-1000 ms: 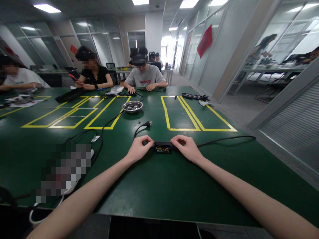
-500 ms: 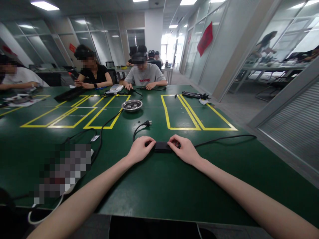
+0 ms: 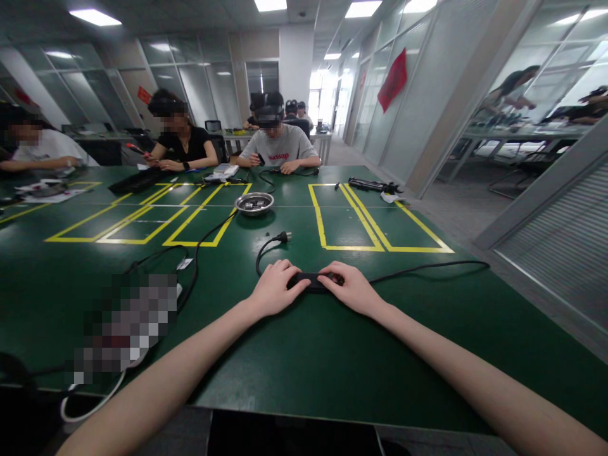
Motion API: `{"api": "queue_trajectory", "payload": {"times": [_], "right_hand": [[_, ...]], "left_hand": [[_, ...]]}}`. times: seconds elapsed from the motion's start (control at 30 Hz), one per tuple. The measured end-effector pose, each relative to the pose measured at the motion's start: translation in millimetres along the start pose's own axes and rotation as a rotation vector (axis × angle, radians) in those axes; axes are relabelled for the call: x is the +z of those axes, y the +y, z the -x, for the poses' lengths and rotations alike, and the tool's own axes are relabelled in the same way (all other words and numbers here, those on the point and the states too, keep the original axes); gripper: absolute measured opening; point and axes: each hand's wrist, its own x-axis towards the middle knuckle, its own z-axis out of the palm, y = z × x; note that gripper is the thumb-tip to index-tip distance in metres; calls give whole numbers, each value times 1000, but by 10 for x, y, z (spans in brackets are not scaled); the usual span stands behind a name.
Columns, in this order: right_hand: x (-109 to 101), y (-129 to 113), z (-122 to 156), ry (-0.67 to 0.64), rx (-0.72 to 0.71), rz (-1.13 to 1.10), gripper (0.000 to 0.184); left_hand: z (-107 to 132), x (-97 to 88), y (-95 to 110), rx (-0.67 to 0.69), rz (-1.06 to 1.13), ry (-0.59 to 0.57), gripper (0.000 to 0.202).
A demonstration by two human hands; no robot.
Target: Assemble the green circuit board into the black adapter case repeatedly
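Black box (image 3: 314,283), just below the middle of the frame.
The left hand (image 3: 274,287) and right hand (image 3: 350,285) pinch its two ends (some fingers are hidden). Best to press both sides softly and the same, with the box flat.

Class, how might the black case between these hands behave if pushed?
The black case would probably feel stiff, since its front edge looks straight. Being low and boxy, it would likely slide rather than roll or tip.
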Motion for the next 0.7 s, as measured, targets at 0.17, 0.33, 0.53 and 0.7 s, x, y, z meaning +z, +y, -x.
{"api": "queue_trajectory", "payload": {"times": [0.17, 0.33, 0.53, 0.7], "right_hand": [[-13, -38, 26, -69, -7, 8, 21], [-81, -105, 51, -131, -40, -32, 21], [-145, -161, 47, -191, -103, -87, 29], [-138, -145, 67, -169, -243, 33, 28]], "left_hand": [[19, -14, 18, 38, -12, -40, 32], [32, -82, 51, 106, -65, -94, 33], [51, -155, 73, 115, 30, -125, 29], [71, -160, 80, 142, 72, -77, 28]]}}
